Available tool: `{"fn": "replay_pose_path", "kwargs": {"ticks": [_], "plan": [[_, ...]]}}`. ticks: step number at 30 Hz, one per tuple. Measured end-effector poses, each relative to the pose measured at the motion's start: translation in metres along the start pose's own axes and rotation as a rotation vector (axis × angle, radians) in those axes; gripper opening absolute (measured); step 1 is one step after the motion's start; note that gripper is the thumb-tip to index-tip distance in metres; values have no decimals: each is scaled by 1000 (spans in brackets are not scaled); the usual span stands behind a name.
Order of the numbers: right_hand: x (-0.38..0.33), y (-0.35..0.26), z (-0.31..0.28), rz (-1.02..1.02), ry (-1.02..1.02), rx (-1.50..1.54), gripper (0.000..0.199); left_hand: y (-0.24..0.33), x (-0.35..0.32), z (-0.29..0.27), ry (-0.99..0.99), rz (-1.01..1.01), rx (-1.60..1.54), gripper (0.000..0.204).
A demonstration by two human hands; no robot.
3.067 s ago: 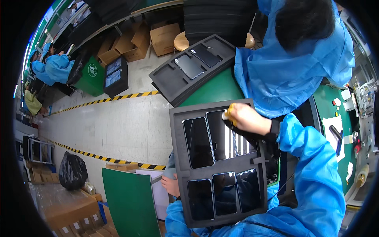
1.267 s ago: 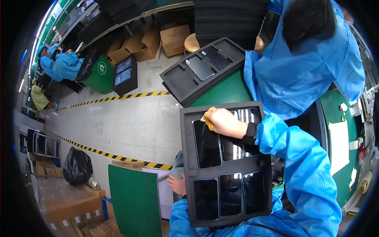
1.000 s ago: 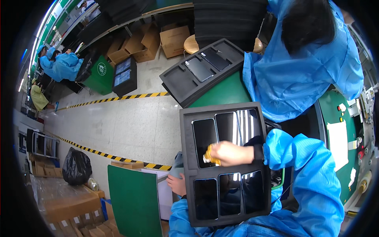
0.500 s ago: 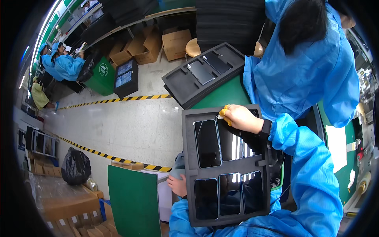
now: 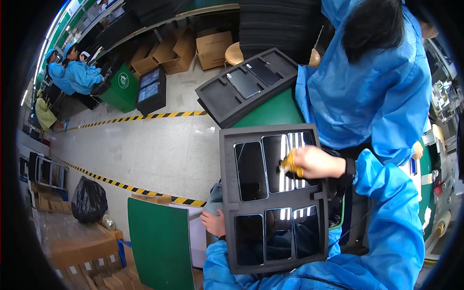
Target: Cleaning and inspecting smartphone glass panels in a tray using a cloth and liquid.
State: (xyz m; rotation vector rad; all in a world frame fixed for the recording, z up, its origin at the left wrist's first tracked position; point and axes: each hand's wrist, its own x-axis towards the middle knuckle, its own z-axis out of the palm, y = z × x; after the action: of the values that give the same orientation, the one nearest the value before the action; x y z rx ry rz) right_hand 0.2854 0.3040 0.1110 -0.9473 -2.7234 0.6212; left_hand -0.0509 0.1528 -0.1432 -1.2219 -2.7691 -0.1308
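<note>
A dark grey foam tray (image 5: 228,159) stands tilted in front of me, with several glossy black phones (image 5: 251,170) set in its pockets. My left hand (image 5: 213,222) grips the tray's left edge from below. My right hand (image 5: 316,162) is over the upper middle pocket and pinches a small yellow pad (image 5: 291,163) against a phone's screen (image 5: 277,159). Both my arms are in blue sleeves.
A person in a blue coat (image 5: 372,92) stands close at the upper right beside a second foam tray (image 5: 217,96) on a green table (image 5: 270,116). A green board (image 5: 157,241) stands lower left. Cardboard boxes (image 5: 212,48), a black bag (image 5: 89,200) and yellow-black floor tape (image 5: 145,116) lie beyond.
My right hand with the yellow pad has moved about over the upper row of phones, from the top edge down to the middle of the upper pockets. The left hand kept its hold.
</note>
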Motion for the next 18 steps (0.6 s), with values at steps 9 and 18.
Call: {"fn": "replay_pose_path", "kwargs": {"ticks": [9,18], "plan": [[3,17,20,128,123,-22,22,5,-2,-3,10,11,-35,52],[-23,-17,11,149,-45,149,22,3,1,0,-32,-10,-40,54]]}}
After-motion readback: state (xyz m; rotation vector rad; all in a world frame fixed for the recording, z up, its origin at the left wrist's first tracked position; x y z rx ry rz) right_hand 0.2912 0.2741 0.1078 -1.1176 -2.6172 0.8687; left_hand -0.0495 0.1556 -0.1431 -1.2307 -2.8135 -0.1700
